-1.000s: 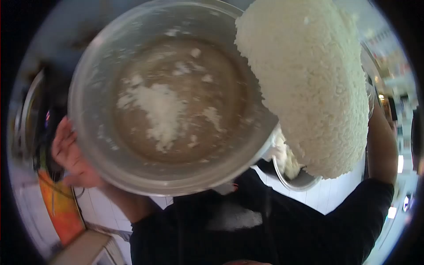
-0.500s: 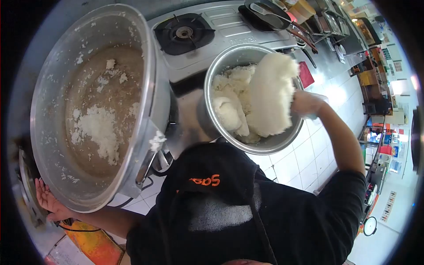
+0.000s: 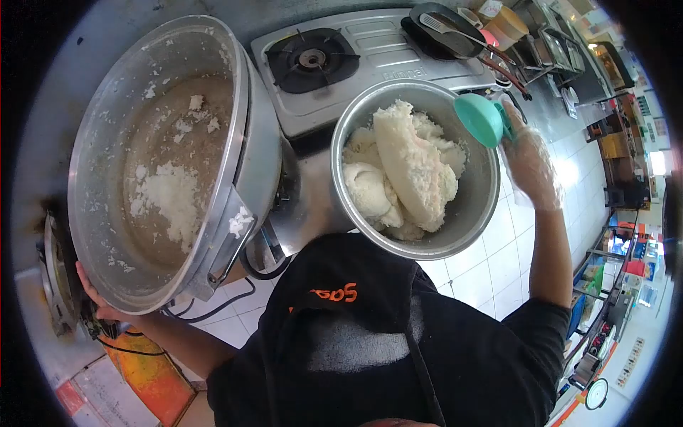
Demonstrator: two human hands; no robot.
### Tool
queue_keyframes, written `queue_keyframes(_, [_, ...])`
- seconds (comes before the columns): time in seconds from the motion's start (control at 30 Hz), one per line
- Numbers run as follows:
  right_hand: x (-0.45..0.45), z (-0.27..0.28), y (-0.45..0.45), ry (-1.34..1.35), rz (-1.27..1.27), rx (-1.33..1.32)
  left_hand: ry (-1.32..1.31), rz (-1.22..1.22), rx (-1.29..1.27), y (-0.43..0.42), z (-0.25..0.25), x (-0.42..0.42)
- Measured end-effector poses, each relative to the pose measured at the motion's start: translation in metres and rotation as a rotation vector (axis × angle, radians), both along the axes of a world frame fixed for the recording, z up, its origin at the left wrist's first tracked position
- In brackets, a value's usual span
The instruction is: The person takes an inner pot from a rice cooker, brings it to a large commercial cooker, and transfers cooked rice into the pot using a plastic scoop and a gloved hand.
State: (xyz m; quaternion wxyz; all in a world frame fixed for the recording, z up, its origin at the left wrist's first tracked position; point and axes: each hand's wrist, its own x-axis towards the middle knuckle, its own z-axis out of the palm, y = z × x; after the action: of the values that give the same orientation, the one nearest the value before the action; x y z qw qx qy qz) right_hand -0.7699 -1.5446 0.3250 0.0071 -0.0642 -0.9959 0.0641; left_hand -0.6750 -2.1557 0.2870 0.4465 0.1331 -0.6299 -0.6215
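Note:
My right hand (image 3: 530, 160), in a clear plastic glove, grips a teal scoop (image 3: 478, 119) above the right rim of the smaller metal pot (image 3: 482, 213). The scoop's bowl looks smooth and clean outside; its inside is hidden. A thick slab of cooked white rice (image 3: 413, 167) leans on rounded lumps of rice (image 3: 368, 188) in that pot. My bare left hand (image 3: 92, 293) holds the outer wall of the large, tilted metal pot (image 3: 235, 153), its fingers along the metal and partly hidden. Scattered rice (image 3: 171, 196) sticks to the browned bottom inside.
Behind the pots is a gas stove (image 3: 370, 50) with a black burner (image 3: 311, 59). Dark pans (image 3: 448, 32) and a spatula (image 3: 445, 27) lie at its right end. A cable (image 3: 220, 306) hangs below the large pot's handle (image 3: 228, 263). White floor tiles (image 3: 484, 263) show beneath.
The rice slab, upright over the smaller pot before, now rests lower inside it. My right hand has risen, and the scoop has come into view. The large pot's near edge has shifted up.

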Motion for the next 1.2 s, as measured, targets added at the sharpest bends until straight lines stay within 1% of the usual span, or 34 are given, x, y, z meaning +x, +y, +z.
queue_keyframes(0.03, [0.004, -0.001, -0.005, 0.004, 0.004, -0.002, 0.021, 0.017, -0.220, -0.008, -0.007, 0.004])
queue_keyframes(0.07, [0.007, -0.004, -0.008, 0.146, 0.197, -0.151, 0.040, 0.035, -0.439, -0.010, -0.012, 0.008])
queue_keyframes(0.1, [0.009, -0.006, -0.011, 0.287, 0.389, -0.299, 0.044, 0.040, -0.440, -0.011, -0.015, 0.012])
queue_keyframes(0.13, [0.012, -0.008, -0.014, 0.277, 0.431, -0.315, 0.025, 0.122, -0.670, -0.012, -0.019, 0.017])
queue_keyframes(0.17, [0.018, -0.001, -0.031, 0.153, 0.361, -0.264, 0.005, 0.204, -0.900, -0.012, -0.021, 0.022])
queue_keyframes(0.23, [0.025, 0.003, -0.056, 0.077, 0.399, -0.146, -0.010, 0.227, -0.953, -0.012, -0.025, 0.031])
queue_keyframes(0.27, [0.030, 0.004, -0.069, 0.035, 0.456, 0.067, -0.026, 0.247, -1.005, -0.012, -0.027, 0.034])
queue_keyframes(0.3, [0.034, 0.004, -0.081, -0.010, 0.508, 0.283, -0.025, 0.242, -1.008, -0.019, -0.032, 0.038])
queue_keyframes(0.33, [0.034, -0.002, -0.090, -0.112, 0.549, 0.400, -0.003, 0.239, -1.012, -0.032, -0.040, 0.040])
queue_keyframes(0.37, [0.034, -0.008, -0.092, -0.114, 0.541, 0.398, 0.022, 0.236, -1.015, -0.035, -0.042, 0.040])
queue_keyframes(0.4, [0.031, -0.015, -0.093, -0.241, 0.467, 0.375, 0.026, 0.229, -1.017, -0.037, -0.047, 0.040])
queue_keyframes(0.43, [0.026, -0.022, -0.093, -0.366, 0.393, 0.349, 0.050, 0.238, -0.933, -0.041, -0.050, 0.039])
queue_keyframes(0.47, [0.022, -0.029, -0.081, -0.259, 0.387, 0.284, 0.074, 0.252, -0.847, -0.041, -0.052, 0.035])
queue_keyframes(0.5, [0.015, -0.025, -0.073, -0.255, 0.388, 0.286, 0.077, 0.255, -0.845, -0.038, -0.051, 0.032])
queue_keyframes(0.57, [0.002, -0.010, -0.061, -0.397, 0.215, 0.137, 0.123, 0.323, -0.865, -0.034, -0.050, 0.030])
queue_keyframes(0.6, [-0.004, -0.008, -0.053, -0.476, 0.172, 0.100, 0.115, 0.327, -0.864, -0.034, -0.050, 0.029])
queue_keyframes(0.7, [-0.015, -0.015, -0.034, -0.511, 0.171, 0.058, 0.162, 0.295, -0.839, -0.038, -0.050, 0.029])
queue_keyframes(0.77, [-0.019, -0.016, -0.043, -0.519, 0.198, 0.090, 0.189, 0.296, -0.818, -0.042, -0.054, 0.031])
queue_keyframes(0.83, [-0.017, -0.033, -0.053, -0.439, 0.269, 0.159, 0.197, 0.289, -0.821, -0.053, -0.059, 0.034])
queue_keyframes(0.9, [-0.027, -0.042, -0.061, -0.461, 0.258, 0.145, 0.206, 0.281, -0.830, -0.048, -0.055, 0.033])
queue_keyframes(0.97, [-0.034, -0.047, -0.066, -0.534, 0.149, 0.094, 0.183, 0.349, -0.842, -0.037, -0.051, 0.031])
queue_keyframes(1.0, [-0.035, -0.058, -0.061, -0.538, 0.149, 0.090, 0.180, 0.346, -0.846, -0.032, -0.048, 0.029])
queue_keyframes(1.07, [-0.036, -0.088, -0.043, -0.542, 0.047, -0.074, 0.184, 0.361, -0.798, -0.023, -0.043, 0.025])
queue_keyframes(1.1, [-0.032, -0.092, -0.038, -0.533, 0.050, -0.069, 0.190, 0.369, -0.793, -0.019, -0.039, 0.026])
queue_keyframes(1.17, [-0.021, -0.093, -0.032, -0.449, 0.005, -0.198, 0.054, 0.284, -0.934, -0.013, -0.030, 0.032])
queue_keyframes(1.2, [-0.019, -0.091, -0.033, -0.429, 0.018, -0.187, 0.048, 0.310, -0.925, -0.010, -0.027, 0.034])
